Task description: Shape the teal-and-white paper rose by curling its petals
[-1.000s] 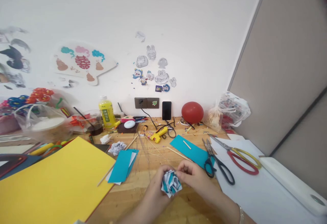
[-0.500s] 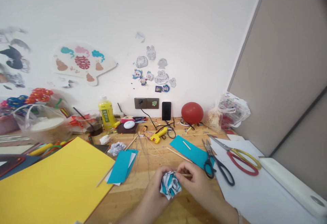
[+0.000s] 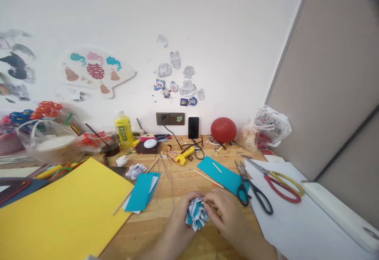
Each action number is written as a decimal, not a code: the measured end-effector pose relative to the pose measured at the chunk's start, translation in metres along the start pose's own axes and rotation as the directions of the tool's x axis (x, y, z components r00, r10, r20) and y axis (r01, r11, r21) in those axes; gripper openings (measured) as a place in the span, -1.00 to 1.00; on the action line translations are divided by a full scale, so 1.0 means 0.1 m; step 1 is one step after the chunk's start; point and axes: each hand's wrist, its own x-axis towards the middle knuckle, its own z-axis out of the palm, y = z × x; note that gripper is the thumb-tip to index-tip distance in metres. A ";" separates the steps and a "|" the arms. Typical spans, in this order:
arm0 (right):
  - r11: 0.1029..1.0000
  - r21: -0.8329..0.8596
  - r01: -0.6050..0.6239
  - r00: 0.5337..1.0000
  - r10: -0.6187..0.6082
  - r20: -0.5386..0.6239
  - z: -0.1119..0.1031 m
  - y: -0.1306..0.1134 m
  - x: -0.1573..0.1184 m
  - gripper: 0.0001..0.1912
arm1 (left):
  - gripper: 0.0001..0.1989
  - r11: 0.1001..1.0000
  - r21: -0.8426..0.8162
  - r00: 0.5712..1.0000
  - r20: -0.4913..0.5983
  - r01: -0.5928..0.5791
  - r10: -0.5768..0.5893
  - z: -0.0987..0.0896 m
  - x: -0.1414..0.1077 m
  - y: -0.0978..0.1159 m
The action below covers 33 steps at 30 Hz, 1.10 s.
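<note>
A white and blue paper flower (image 3: 196, 214) is held in my left hand (image 3: 181, 216), whose fingers curl around its side and underneath. My right hand (image 3: 225, 214) is closed at the flower's right edge, its fingertips against the petals. A short length of thin wooden stick (image 3: 213, 205) shows between those right fingers; its far end is hidden. To the right of my hands lie black-handled scissors (image 3: 247, 189) on a blue paper strip (image 3: 220, 175). Left of them sit folded blue paper pieces (image 3: 139, 193) and a crumpled white paper flower (image 3: 136, 171).
Yellow paper (image 3: 68, 204) covers the left of the wooden table. A yellow glue gun (image 3: 185, 155) with its cable lies ahead, near a phone (image 3: 193, 127) and a red balloon (image 3: 223, 130). Red-and-yellow-handled scissors (image 3: 281, 183) rest on white sheets at right.
My right fingers have folded further over the stick, so less of it shows. The flower stays in my left hand, almost unmoved.
</note>
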 end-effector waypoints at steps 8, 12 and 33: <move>0.984 0.103 -0.145 0.989 0.148 -0.022 0.10 0.04 -0.03 -0.84 | -0.67 0.999 0.042 1.000 0.000 -0.013 0.013 0.00 -0.01 0.02; 0.995 0.083 -0.058 0.998 0.059 -0.012 0.06 0.04 -0.04 -0.85 | -0.64 0.996 0.080 0.999 0.024 -0.029 0.027 0.00 -0.01 0.01; 0.928 0.278 -0.249 0.968 0.247 0.043 0.05 -0.02 -0.01 -0.77 | -0.62 0.963 0.225 0.987 -0.010 -0.151 0.157 0.03 -0.04 -0.03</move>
